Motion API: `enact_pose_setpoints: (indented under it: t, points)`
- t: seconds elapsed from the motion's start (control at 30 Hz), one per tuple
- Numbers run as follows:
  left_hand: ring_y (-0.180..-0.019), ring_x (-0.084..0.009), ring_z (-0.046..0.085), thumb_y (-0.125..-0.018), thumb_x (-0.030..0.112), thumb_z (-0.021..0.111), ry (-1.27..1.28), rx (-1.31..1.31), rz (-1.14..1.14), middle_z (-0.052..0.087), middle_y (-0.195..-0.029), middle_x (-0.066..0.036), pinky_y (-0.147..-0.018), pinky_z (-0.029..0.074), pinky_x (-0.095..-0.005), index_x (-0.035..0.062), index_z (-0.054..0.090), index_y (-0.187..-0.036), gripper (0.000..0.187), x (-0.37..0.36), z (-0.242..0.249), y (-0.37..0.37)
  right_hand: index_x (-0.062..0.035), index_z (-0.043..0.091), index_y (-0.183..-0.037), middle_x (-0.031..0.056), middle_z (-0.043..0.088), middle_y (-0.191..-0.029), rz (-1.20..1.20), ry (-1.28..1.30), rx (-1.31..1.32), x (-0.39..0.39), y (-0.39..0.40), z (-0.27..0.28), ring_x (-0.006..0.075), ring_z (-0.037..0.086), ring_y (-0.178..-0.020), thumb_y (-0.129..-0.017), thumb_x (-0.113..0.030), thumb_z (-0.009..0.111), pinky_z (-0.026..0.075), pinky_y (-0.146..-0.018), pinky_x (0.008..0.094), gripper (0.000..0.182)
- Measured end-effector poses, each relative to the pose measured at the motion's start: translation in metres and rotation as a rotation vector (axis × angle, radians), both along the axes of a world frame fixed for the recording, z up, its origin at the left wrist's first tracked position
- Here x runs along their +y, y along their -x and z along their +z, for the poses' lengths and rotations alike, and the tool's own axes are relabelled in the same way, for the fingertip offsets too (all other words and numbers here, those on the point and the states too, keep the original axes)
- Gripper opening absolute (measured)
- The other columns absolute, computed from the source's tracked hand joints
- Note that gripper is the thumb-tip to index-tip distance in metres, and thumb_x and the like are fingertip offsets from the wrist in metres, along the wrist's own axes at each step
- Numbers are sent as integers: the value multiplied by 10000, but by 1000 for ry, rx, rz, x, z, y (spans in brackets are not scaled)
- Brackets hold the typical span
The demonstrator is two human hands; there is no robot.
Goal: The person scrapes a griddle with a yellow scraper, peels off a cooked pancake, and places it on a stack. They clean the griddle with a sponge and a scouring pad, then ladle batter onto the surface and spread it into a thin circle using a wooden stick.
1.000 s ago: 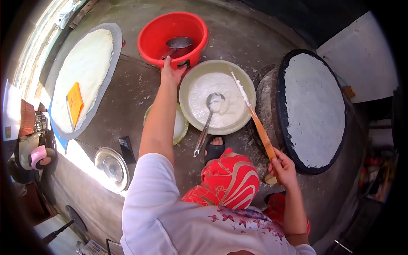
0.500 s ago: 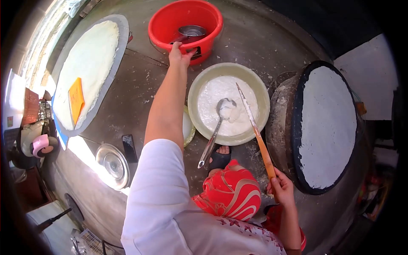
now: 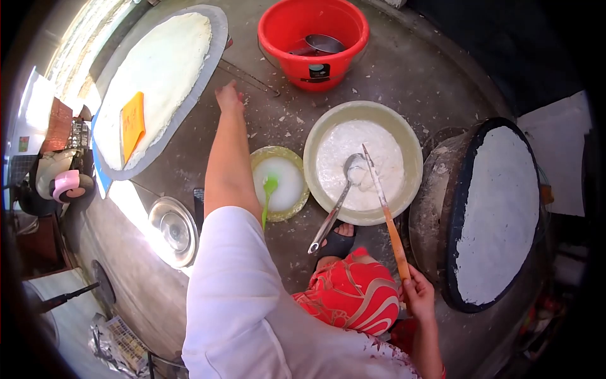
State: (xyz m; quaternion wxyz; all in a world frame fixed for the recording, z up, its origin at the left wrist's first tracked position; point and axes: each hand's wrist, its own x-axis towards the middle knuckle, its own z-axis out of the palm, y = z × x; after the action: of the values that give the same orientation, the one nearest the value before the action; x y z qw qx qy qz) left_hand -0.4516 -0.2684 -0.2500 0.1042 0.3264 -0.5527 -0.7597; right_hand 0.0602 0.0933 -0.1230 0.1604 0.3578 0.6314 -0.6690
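My right hand (image 3: 416, 292) is closed around the handle end of a long, flat wooden spatula (image 3: 394, 237). Its whitened tip reaches over a wide basin (image 3: 413, 180) of white batter (image 3: 385, 138). A metal ladle (image 3: 334, 215) rests in the same basin, its bowl in the batter. My left hand (image 3: 230, 99) is stretched out over the floor with its fingers apart, beside a thin metal rod (image 3: 255, 80), with nothing seen in it. Right of the basin, a round dark griddle (image 3: 452, 252) carries a white layer (image 3: 495, 215) across its top.
Beyond the basin stands a red bucket (image 3: 284, 66) with a metal bowl (image 3: 325, 43) inside. A smaller bowl (image 3: 297, 213) holds whitish liquid and a green brush (image 3: 271, 184). Left are a round board (image 3: 218, 38) bearing a white sheet, an orange scraper (image 3: 134, 123) and a metal lid (image 3: 172, 230).
My left hand has let go of the red bucket's rim and moved left and toward me. The view has shifted, uncovering the small bowl. The spatula stays in my right hand.
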Motion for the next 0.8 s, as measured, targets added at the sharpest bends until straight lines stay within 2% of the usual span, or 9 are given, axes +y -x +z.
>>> enact_pose_setpoints:
  t: [0.2, 0.33, 0.4, 0.43, 0.5, 0.6, 0.63, 0.7, 0.8]
  points:
    - [-1127, -219, 365, -741, 72, 605, 159, 7, -207, 327, -1291, -37, -820, 398, -434, 205, 291, -1298, 653, -35, 34, 39, -37, 412, -1268, 18, 557, -672, -7, 27, 20, -3, 12, -2, 58, 483, -528, -885, -86, 481, 392, -495, 174, 393]
    - [-1160, -183, 354, -737, 59, 618, 59, -8, -44, 376, -1248, -21, -840, 398, -444, 199, 374, -1225, 563, -30, 39, 36, -37, 412, -1268, 17, 558, -673, -21, 18, 20, -2, 10, -6, 55, 482, -528, -882, -89, 489, 393, -496, 174, 397]
    - [-1032, -164, 456, -760, 31, 587, -106, 98, -69, 477, -1105, -10, -800, 437, -422, 178, 459, -1116, 406, -40, 19, 38, -39, 410, -1271, 16, 559, -676, 6, 18, -2, -3, 8, -5, 54, 482, -532, -880, -82, 493, 393, -498, 174, 402]
    - [-1032, -164, 456, -760, 31, 587, -99, 97, -67, 477, -1105, -10, -800, 437, -422, 178, 459, -1116, 406, -36, 14, 38, -39, 410, -1271, 16, 559, -676, 8, 24, -2, -4, 7, -5, 54, 482, -532, -880, -82, 493, 393, -498, 174, 402]
    - [-856, -140, 520, -778, -2, 541, -221, 237, 111, 527, -942, 2, -748, 450, -372, 146, 505, -1021, 287, -15, 6, 40, -40, 408, -1272, 15, 561, -680, 2, 43, 6, -5, 6, -5, 52, 482, -537, -878, -74, 493, 392, -501, 173, 404]
    - [-746, -130, 523, -770, -32, 515, -305, 185, 198, 533, -889, -8, -719, 434, -315, 137, 522, -966, 260, 14, 16, 22, -40, 407, -1273, 16, 562, -682, 4, 65, 32, -6, 4, -5, 54, 485, -541, -878, -64, 488, 393, -504, 173, 404]
    - [-746, -130, 523, -770, -32, 515, -305, 192, 202, 533, -889, -8, -719, 434, -315, 137, 522, -966, 260, 7, -4, 28, -40, 407, -1273, 16, 562, -682, 9, 65, 38, -6, 3, -6, 54, 485, -541, -878, -64, 488, 393, -504, 173, 404]
    - [-790, -137, 516, -748, -68, 511, -111, 252, -54, 538, -923, -21, -706, 410, -286, 147, 531, -975, 313, -12, -60, 48, -39, 407, -1273, 19, 562, -681, -29, 59, 50, -7, 2, -7, 58, 487, -539, -878, -56, 485, 396, -504, 175, 403]
    - [-832, -147, 501, -763, -77, 506, -308, 245, 48, 534, -977, -27, -713, 393, -265, 154, 520, -1025, 349, 53, 8, -18, -37, 404, -1274, 16, 561, -678, 25, 33, 44, -6, 2, -3, 58, 488, -538, -877, -50, 486, 398, -506, 177, 406]
